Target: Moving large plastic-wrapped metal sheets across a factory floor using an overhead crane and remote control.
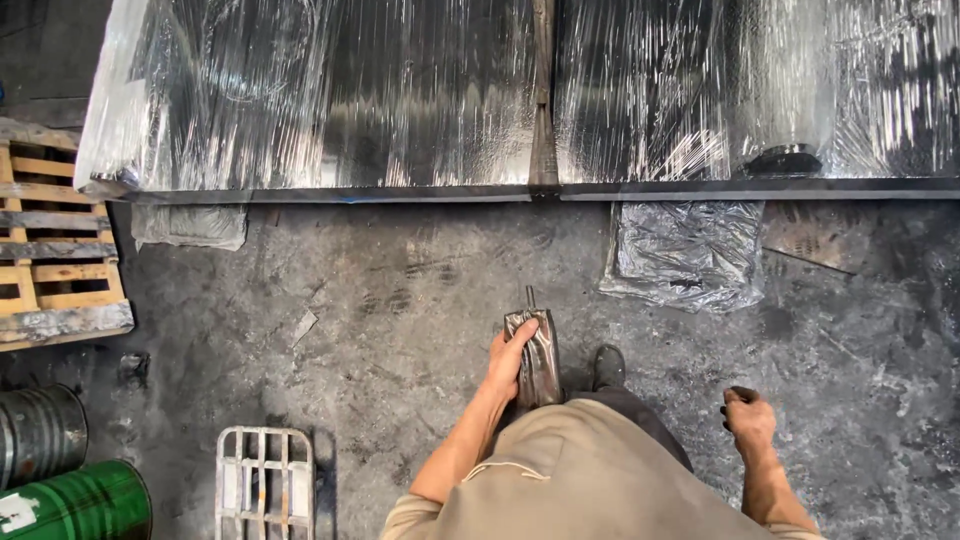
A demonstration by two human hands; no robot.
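1. Left hand [508, 362]: grip pressed around a foil-wrapped tool [538, 362], held from its left side. The tool's long axis runs away from the body, its bare metal tip [530, 297] pointing toward the far wrapped load. It hangs above the floor, just in front of the torso.

2. Right hand [748, 418]: curled into a loose fist, fingers drawn in around something small and dark; what it is cannot be told. It sits well apart from the tool, to the right, so the left hand is the nearer 1.

3. Shoe [608, 366]: dark, just right of the tool.

4. Concrete floor [400, 300]: grey, stained.

5. Crumpled plastic sheet [688, 252]: lying ahead and right, at the load's edge.

6. 2 film-wrapped panels [330, 95]: farthest, spanning the top, with a seam between them in line with the tool's tip.
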